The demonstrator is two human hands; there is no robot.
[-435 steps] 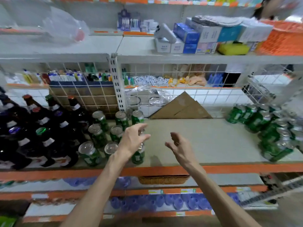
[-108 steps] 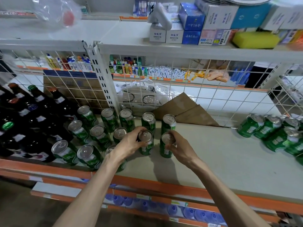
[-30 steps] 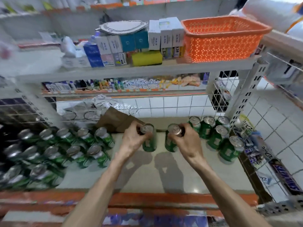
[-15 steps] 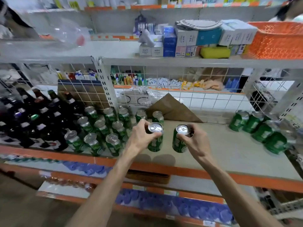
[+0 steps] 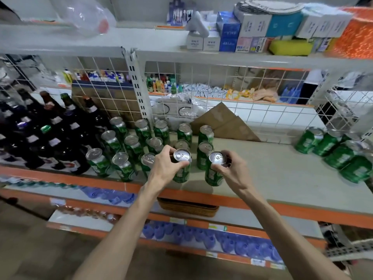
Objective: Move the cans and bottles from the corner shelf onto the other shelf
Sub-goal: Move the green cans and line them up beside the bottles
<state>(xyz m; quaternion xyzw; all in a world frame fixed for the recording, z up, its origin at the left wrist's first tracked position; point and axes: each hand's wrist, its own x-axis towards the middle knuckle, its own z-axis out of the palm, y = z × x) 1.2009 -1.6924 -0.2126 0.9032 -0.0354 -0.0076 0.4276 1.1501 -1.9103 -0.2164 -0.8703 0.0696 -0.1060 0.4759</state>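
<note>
My left hand (image 5: 164, 165) grips a green can (image 5: 182, 172) by its top rim, and my right hand (image 5: 229, 170) grips a second green can (image 5: 213, 174) the same way. Both cans are upright at the front of the grey shelf (image 5: 272, 178), just right of a block of several standing green cans (image 5: 131, 144). Dark bottles (image 5: 50, 134) fill the shelf's left end. At the far right corner more green cans (image 5: 335, 152) stand together, blurred.
A brown cardboard piece (image 5: 224, 124) leans on the wire mesh back behind the cans. The orange shelf lip (image 5: 282, 209) runs along the front. Boxes (image 5: 252, 31) and an orange basket (image 5: 357, 33) sit on the shelf above; a wicker tray (image 5: 187, 207) lies below.
Both hands carried a can each from the right corner group leftward to the edge of the left can block and lowered them toward the shelf's front.
</note>
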